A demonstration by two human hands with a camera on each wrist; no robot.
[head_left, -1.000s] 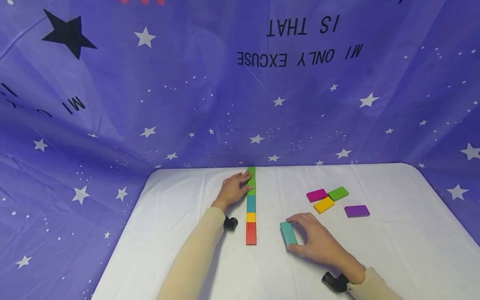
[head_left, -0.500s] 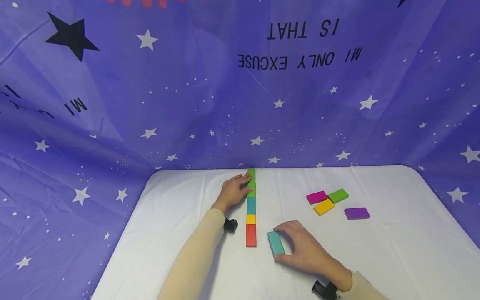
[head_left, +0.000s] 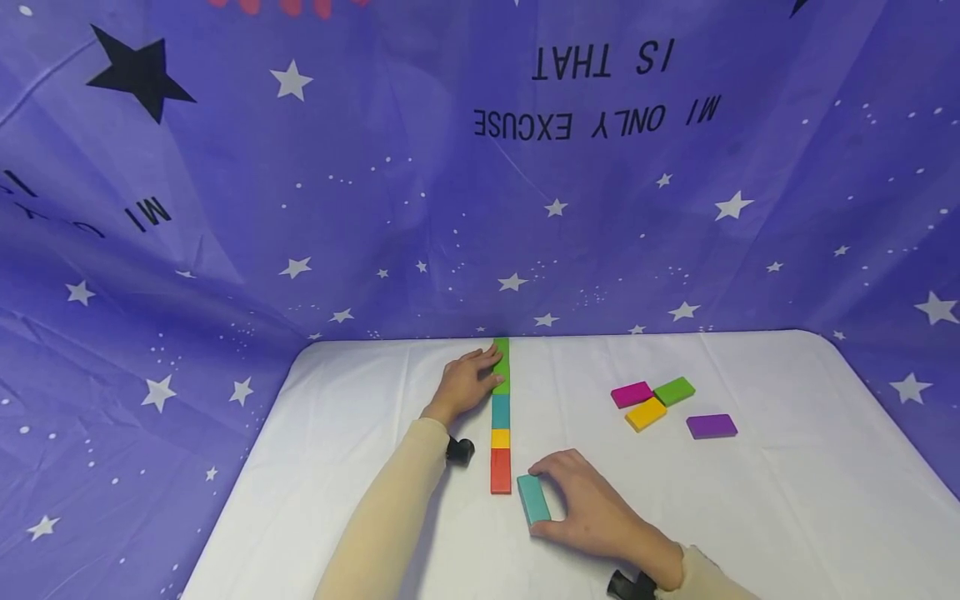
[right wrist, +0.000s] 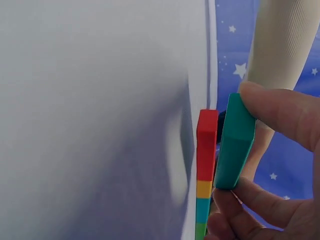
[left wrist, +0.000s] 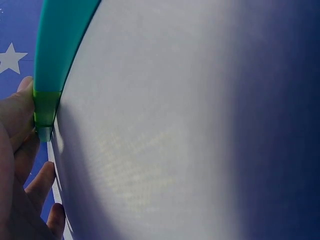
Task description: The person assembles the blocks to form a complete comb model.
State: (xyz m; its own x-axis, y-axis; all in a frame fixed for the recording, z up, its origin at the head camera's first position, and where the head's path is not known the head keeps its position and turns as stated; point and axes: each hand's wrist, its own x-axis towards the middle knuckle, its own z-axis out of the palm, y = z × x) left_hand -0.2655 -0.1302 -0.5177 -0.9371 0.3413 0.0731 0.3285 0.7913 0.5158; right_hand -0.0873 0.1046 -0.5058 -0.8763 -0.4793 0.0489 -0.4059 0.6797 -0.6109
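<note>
A straight row of coloured blocks runs away from the viewer: a red block [head_left: 500, 472] at the near end, then a yellow block [head_left: 500, 438], a blue-teal block [head_left: 500, 411] and green blocks [head_left: 502, 367] at the far end. My left hand [head_left: 463, 385] rests against the green ones from the left, fingers extended. In the left wrist view its thumb [left wrist: 17, 110] touches the green part's edge. Between thumb and fingers my right hand [head_left: 592, 508] pinches a turquoise block [head_left: 533, 498] by its two ends, just right of the red block and slightly tilted.
Right of the row lie a magenta block [head_left: 632, 394], a green block [head_left: 675, 391] and a yellow block [head_left: 646, 413] close together, with a purple block [head_left: 712, 426] nearby. A white cloth covers the table [head_left: 787, 500]. Behind hangs a purple starry curtain [head_left: 420, 208].
My right hand has carried the turquoise block left and nearer the viewer, from well right of the row to close beside the red block. The left hand has stayed on the green blocks.
</note>
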